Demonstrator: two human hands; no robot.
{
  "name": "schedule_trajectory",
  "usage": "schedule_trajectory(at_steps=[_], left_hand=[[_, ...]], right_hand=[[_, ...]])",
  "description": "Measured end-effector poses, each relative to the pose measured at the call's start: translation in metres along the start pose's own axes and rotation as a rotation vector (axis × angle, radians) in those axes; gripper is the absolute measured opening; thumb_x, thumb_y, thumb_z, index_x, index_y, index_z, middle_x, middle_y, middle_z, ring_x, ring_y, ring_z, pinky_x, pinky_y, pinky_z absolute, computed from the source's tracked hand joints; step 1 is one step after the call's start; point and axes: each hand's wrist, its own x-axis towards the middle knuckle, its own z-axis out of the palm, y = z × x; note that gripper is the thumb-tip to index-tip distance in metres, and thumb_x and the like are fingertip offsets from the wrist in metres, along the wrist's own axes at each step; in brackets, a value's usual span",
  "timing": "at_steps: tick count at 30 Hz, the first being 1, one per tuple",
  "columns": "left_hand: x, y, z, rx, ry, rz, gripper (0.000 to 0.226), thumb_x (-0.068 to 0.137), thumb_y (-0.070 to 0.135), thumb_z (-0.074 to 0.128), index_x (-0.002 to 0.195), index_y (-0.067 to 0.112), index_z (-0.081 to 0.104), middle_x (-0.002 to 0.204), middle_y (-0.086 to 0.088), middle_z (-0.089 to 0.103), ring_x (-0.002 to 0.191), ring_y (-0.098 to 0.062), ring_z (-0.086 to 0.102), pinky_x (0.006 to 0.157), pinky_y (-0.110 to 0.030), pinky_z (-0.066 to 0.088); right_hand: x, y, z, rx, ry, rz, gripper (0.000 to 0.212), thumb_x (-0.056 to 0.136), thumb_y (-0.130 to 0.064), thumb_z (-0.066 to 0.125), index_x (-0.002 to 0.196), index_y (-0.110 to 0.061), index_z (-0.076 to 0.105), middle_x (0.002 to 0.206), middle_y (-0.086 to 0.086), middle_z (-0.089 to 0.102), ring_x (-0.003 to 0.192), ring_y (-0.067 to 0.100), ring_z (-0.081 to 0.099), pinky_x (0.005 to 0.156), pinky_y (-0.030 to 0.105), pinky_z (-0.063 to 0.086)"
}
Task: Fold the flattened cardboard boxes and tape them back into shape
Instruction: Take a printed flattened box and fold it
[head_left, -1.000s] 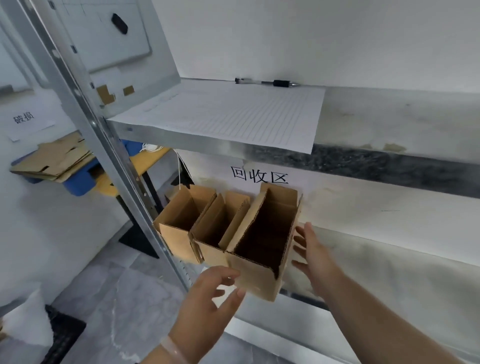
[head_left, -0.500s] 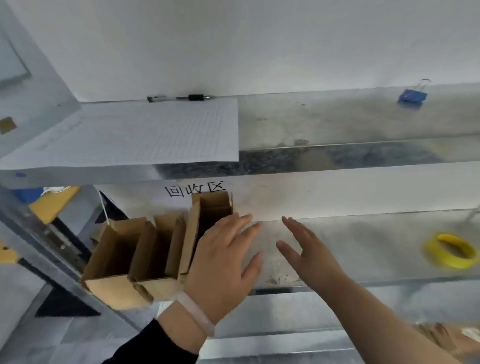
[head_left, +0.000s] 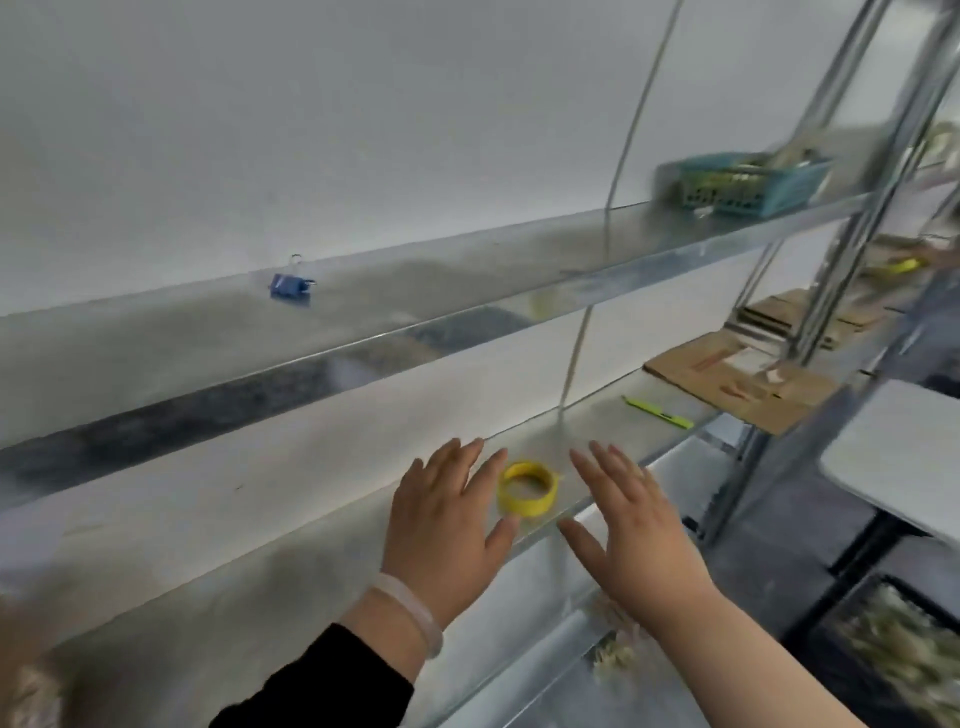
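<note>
Being carried rightward along the lower shelf (head_left: 291, 566) in the head view, the left hand (head_left: 447, 525) and the right hand (head_left: 634, 525) are both being held flat and spread, with nothing gripped. A yellow tape roll (head_left: 527, 489) is lying on the shelf between them, just beside the left fingertips; contact cannot be confirmed.

The three folded boxes, which were being lined up at the far left of this shelf a second ago, are no longer being shown, since the view is being swung to the right. The tape roll, seen at the right margin half a second ago, is now being framed centrally. A stack of flattened cardboard (head_left: 727, 384) is newly being brought into view at the right end of the shelf, well apart from the hands, with a green cutter (head_left: 657, 412) lying between it and the tape.

On the upper shelf (head_left: 467, 291) a blue binder clip (head_left: 288, 285) and a teal basket (head_left: 743, 184) are being shown, the latter blurred.

By judgement, one box is being left finished and the next flat sheet is being sought; the reach is probably being directed past the tape.
</note>
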Motion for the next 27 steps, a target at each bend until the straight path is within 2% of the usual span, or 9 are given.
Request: schedule_trajectory(at_steps=[2,5,10,13,18,27], left_hand=[[0.033,0.04,0.024,-0.025,-0.002,0.043,0.058,0.083,0.055,0.043,0.131,0.026,0.057,0.135,0.001,0.056,0.126,-0.024,0.051,0.102,-0.046,0.041],[0.079,0.095,0.058,-0.098,-0.009,0.096,0.057,0.084,0.054,0.042,0.129,0.023,0.059,0.133,-0.001,0.058,0.123,-0.026,0.054,0.1,-0.047,0.045],[0.141,0.162,0.113,-0.191,-0.059,0.147,0.057,0.084,0.052,0.048,0.129,0.018,0.059,0.13,-0.003,0.059,0.12,-0.027,0.056,0.095,-0.045,0.049],[0.175,0.185,0.149,-0.224,-0.111,0.162,0.058,0.087,0.051,0.05,0.138,0.023,0.048,0.141,0.0,0.049,0.132,-0.022,0.043,0.104,-0.043,0.04],[0.243,0.211,0.214,-0.297,-0.166,0.163,0.06,0.091,0.053,0.043,0.145,0.028,0.036,0.148,0.006,0.037,0.139,-0.014,0.03,0.113,-0.034,0.029],[0.364,0.246,0.301,-0.375,-0.31,0.151,0.061,0.094,0.056,0.037,0.149,0.033,0.023,0.154,0.01,0.025,0.142,-0.01,0.019,0.115,-0.028,0.02]], right_hand=[[0.002,0.053,-0.018,-0.054,-0.006,0.05,0.07,0.092,-0.067,0.026,0.154,-0.038,0.011,0.161,-0.015,0.004,0.144,-0.002,-0.01,0.115,0.021,-0.014],[0.006,0.124,-0.046,-0.096,-0.002,0.155,0.069,0.095,-0.063,0.034,0.154,-0.04,0.007,0.163,-0.016,0.001,0.146,-0.002,-0.011,0.11,0.018,-0.019],[0.017,0.209,-0.075,-0.065,-0.007,0.284,0.068,0.096,-0.06,0.036,0.154,-0.04,0.008,0.163,-0.016,0.004,0.144,-0.004,-0.007,0.115,0.022,-0.013],[0.025,0.252,-0.074,-0.071,-0.055,0.347,0.067,0.097,-0.06,0.035,0.155,-0.04,0.007,0.163,-0.015,0.002,0.149,0.003,-0.006,0.118,0.027,-0.009],[0.054,0.325,-0.065,-0.048,-0.121,0.429,0.067,0.098,-0.059,0.036,0.155,-0.039,0.007,0.163,-0.017,0.001,0.149,0.005,-0.006,0.12,0.031,-0.006],[0.151,0.452,-0.064,-0.081,-0.108,0.541,0.065,0.099,-0.051,0.043,0.155,-0.031,0.017,0.163,-0.01,0.011,0.15,0.01,0.004,0.121,0.03,0.006]])
